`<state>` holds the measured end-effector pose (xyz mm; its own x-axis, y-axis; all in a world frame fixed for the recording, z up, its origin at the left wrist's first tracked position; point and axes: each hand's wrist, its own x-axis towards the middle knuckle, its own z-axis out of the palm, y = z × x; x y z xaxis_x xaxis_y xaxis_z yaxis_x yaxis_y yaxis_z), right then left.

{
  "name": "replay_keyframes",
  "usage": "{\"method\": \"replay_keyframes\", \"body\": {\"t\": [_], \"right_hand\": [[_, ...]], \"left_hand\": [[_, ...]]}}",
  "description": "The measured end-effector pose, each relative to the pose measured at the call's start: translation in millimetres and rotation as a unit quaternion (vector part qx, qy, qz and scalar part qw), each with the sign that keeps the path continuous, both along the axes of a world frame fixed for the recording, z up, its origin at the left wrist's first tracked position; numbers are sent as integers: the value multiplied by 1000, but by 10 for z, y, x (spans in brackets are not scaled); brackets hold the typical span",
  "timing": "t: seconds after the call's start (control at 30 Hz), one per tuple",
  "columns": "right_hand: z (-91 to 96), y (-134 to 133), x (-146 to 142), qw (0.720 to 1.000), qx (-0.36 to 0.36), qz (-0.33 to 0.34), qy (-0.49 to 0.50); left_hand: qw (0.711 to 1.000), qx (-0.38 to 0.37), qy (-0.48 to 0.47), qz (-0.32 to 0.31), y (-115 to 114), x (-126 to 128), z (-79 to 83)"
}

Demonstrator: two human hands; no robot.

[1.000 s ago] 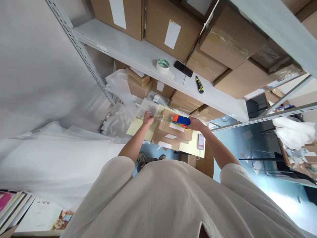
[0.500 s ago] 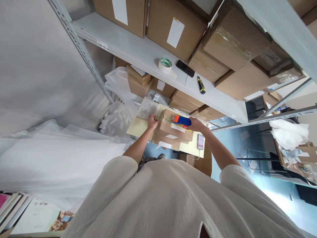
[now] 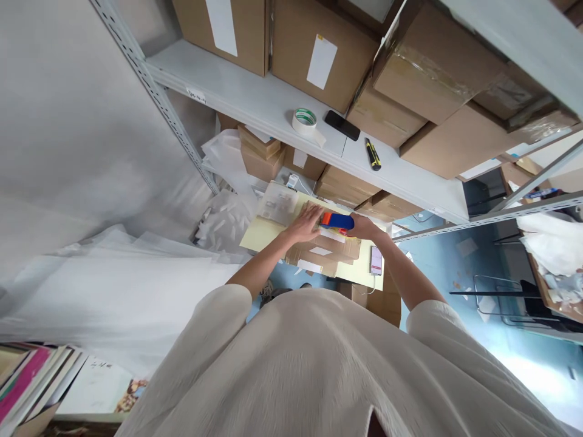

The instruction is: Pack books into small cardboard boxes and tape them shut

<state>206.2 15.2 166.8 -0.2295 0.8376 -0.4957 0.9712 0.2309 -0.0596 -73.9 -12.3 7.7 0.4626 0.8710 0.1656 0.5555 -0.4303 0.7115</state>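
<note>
On the pale yellow tabletop [image 3: 257,235] lies a cardboard box [image 3: 348,247] with white labels. My right hand [image 3: 363,227] is wrapped round a blue and orange tape dispenser [image 3: 340,221], which sits over the top of the box. Just left of the dispenser, my left hand [image 3: 306,223] lies on the box's left part with its fingers stretched out. The dispenser's handle is hidden inside my right hand. A second labelled carton [image 3: 314,262] lies against the near side of the box.
A phone [image 3: 376,261] with a cable lies at the table's right end. The shelf [image 3: 255,97] above holds a tape roll [image 3: 304,120], a dark phone [image 3: 342,125], a utility knife [image 3: 372,154] and large cartons [image 3: 319,45]. Clear plastic sheets [image 3: 279,202] lie at the table's left.
My left hand has moved right from the box's left edge onto its top, and its fingers have straightened. My right hand still holds the tape dispenser over the box.
</note>
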Motion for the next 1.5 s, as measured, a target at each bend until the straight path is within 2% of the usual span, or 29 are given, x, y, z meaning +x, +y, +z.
{"method": "replay_keyframes", "body": {"t": [0.1,0.23,0.4,0.5,0.6,0.73,0.93,1.07,1.2,1.37,1.5], "right_hand": [[79,4,23,1000,-8,18,-5],[164,4,73,999,-5,50,4],[204,-8,167,996,-19,72,47],[229,-27,346,996,-18,74,51],[235,-63,693,997,-8,65,49],[158,-144,1351,998,-10,49,29],[-74,-307,2472,1000,-23,12,-17],[-274,-367,2958,1000,-17,-9,-8],[-506,-319,3001,999,-24,-5,23],[-775,-174,2738,998,-54,7,18],[-910,-89,2497,998,-55,31,27]], "left_hand": [[997,-9,75,3,-42,79,-93],[992,3,121,28,-74,52,-190],[989,3,143,37,-109,19,-99],[987,3,151,46,-125,-7,-42],[986,-2,160,45,-128,-39,-13],[983,-11,176,41,-120,-58,16],[980,-19,197,28,-97,-79,91],[973,-24,228,28,-85,-55,125],[964,-36,261,30,-72,-30,165],[954,-58,291,42,-57,39,279],[956,-47,286,45,-149,212,325]]}}
